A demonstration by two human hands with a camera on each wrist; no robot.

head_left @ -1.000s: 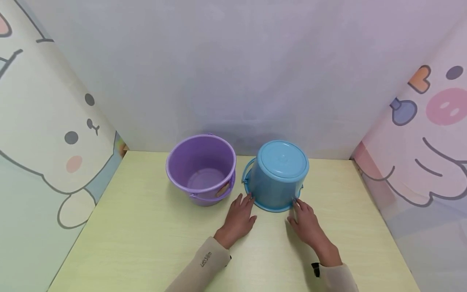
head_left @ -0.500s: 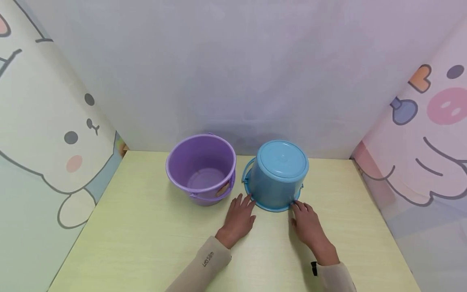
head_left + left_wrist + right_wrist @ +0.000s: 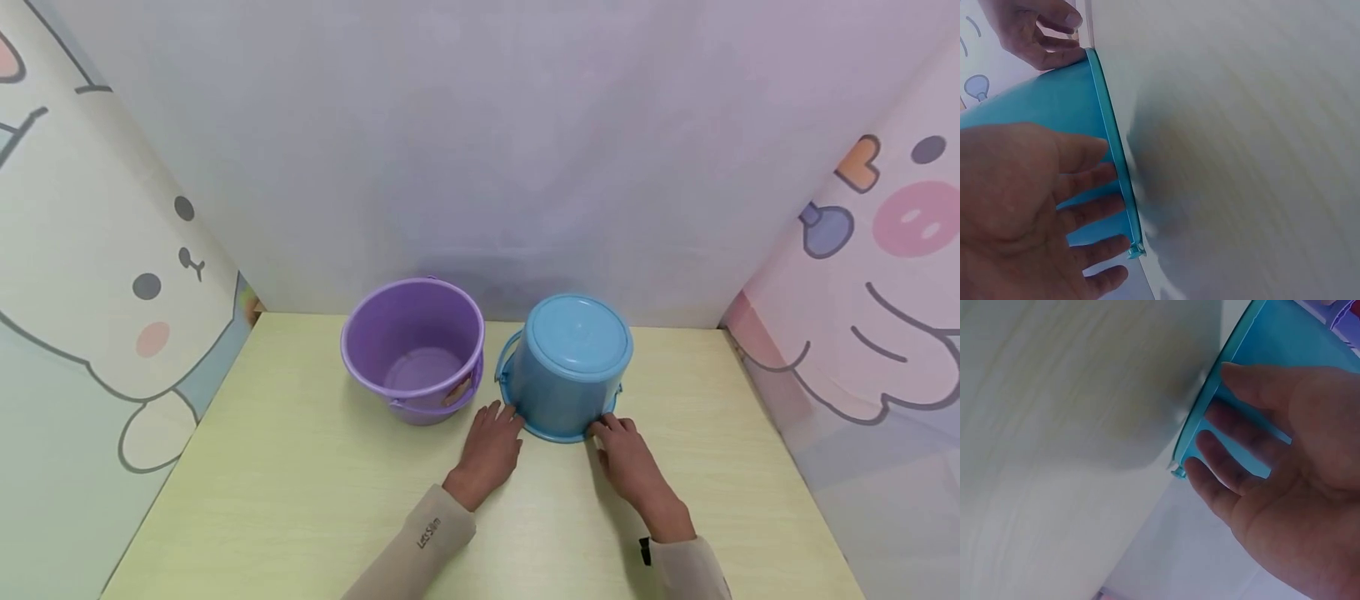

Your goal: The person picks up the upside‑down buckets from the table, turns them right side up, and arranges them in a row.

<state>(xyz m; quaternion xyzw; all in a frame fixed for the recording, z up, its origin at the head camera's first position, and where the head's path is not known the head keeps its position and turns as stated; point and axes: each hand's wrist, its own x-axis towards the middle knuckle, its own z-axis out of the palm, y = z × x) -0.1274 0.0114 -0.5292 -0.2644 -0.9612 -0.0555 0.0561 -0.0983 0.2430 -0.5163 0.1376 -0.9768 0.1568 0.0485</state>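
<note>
A blue bucket (image 3: 564,400) stands upside down on the table, its rim on the tabletop and its flat base up. My left hand (image 3: 489,457) reaches to the front left of the rim, fingers spread and fairly straight, the tips at the rim. On the front right, my right hand (image 3: 632,467) touches the rim with its fingertips. In the right wrist view, the thumb (image 3: 1250,381) and loosely bent fingers of that hand lie against the rim. The left wrist view has the blue bucket (image 3: 1041,103) behind the left palm. The bucket's handle (image 3: 501,368) hangs at its left.
Left of the blue bucket, a purple bucket (image 3: 405,329) stands upright with its mouth up and its handle (image 3: 431,410) hanging in front. A pale wooden table (image 3: 300,500) lies beneath both. Walls with cartoon prints enclose the sides, and a plain cloth (image 3: 480,150) hangs behind.
The blue bucket has shifted slightly toward me. My right hand has slid a little left along the front of its rim, while the left hand stays nearly where it was.
</note>
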